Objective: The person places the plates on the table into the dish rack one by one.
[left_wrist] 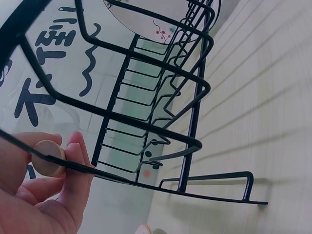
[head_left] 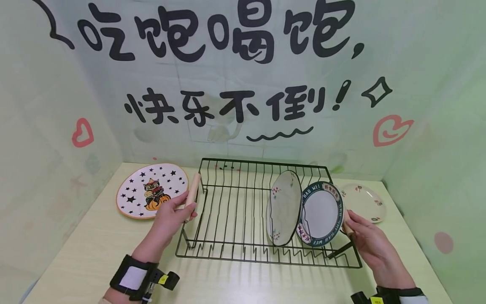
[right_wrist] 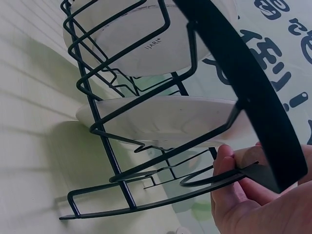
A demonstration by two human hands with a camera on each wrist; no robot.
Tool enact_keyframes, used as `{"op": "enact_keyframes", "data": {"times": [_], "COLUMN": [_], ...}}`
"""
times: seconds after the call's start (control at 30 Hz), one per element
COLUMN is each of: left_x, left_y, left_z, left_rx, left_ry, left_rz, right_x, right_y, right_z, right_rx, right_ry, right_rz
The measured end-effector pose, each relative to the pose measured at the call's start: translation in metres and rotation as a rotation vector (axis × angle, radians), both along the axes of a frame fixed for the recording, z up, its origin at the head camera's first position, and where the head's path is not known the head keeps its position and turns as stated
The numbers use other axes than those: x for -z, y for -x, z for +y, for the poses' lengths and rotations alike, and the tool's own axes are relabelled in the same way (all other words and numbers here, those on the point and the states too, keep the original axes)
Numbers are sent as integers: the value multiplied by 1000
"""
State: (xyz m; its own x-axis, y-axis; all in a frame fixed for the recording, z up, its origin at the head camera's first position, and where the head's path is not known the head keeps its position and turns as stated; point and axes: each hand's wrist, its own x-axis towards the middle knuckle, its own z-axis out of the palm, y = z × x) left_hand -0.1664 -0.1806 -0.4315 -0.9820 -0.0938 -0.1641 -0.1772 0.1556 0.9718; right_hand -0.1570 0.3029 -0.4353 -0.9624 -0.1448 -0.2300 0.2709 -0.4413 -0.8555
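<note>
A black wire dish rack (head_left: 265, 163) stands between both hands, with a wooden handle at each end. My left hand (head_left: 172, 217) grips the left wooden handle (head_left: 193, 192); the left wrist view shows fingers curled round its round end. On the other side, my right hand (head_left: 373, 242) holds the right handle (right_wrist: 249, 157), which the fingers partly cover. Two plates lean upright in the rack's right half: a pale oval plate (head_left: 284, 207) with small floral sprigs and a dark rim, and a white round plate (head_left: 322, 213) with a lettered teal rim. Whether the rack touches the table cannot be told.
At the table's back left lies an orange-rimmed plate (head_left: 140, 185) with stars and a cat on a pumpkin. Behind the right hand is a cream plate (head_left: 364, 202) with small motifs. A printed cloth backdrop (head_left: 228, 139) hangs close behind the table (head_left: 95, 253).
</note>
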Motion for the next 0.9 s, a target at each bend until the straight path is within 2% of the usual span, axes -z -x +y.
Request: {"op": "enact_keyframes", "data": {"times": [0.13, 0.3, 0.57, 0.67, 0.8, 0.9], "left_x": [-1, 0, 7, 11, 16, 20], "left_y": [0, -2, -4, -3, 0, 2], "left_z": [-1, -4, -22, -36, -58, -74], "left_rx": [-8, -21, -89, -110, -137, -148], "left_ry": [-3, 42, 115, 211, 421, 515], "left_rz": [-9, -1, 11, 29, 45, 58], "right_x": [0, -1, -1, -2, -2, -2], "right_y": [1, 1, 0, 1, 1, 2], "right_z": [-1, 0, 1, 0, 0, 0], "right_rx": [14, 22, 18, 20, 23, 22], "right_ry": [22, 11, 13, 13, 15, 20], "right_rz": [-16, -29, -36, -49, -61, -64]}}
